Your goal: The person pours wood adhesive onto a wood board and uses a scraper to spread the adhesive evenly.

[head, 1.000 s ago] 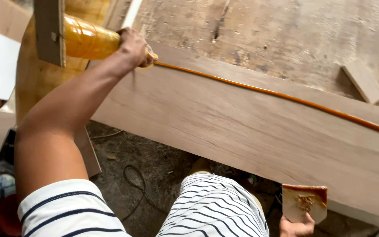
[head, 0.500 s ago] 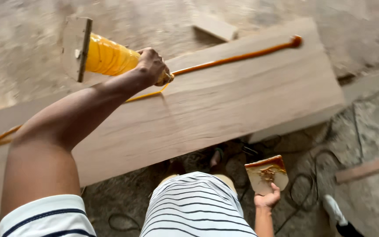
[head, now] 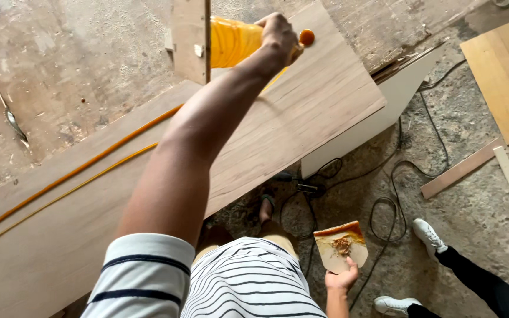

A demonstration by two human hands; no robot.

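Rough grey concrete floor (head: pixel 466 206), dusty, with black cables (head: pixel 384 200) snaking across it and plywood offcuts (head: pixel 505 76) lying about.

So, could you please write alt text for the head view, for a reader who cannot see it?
The person's left hand tips an amber glue bottle over a long wooden board, where two glue lines run lengthwise. The right hand holds a glue-smeared scraper low beside the striped shirt; another person's white shoes stand nearby.

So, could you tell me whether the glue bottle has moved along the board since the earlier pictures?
Yes: the glue bottle in the left hand has travelled along the board to its far end.
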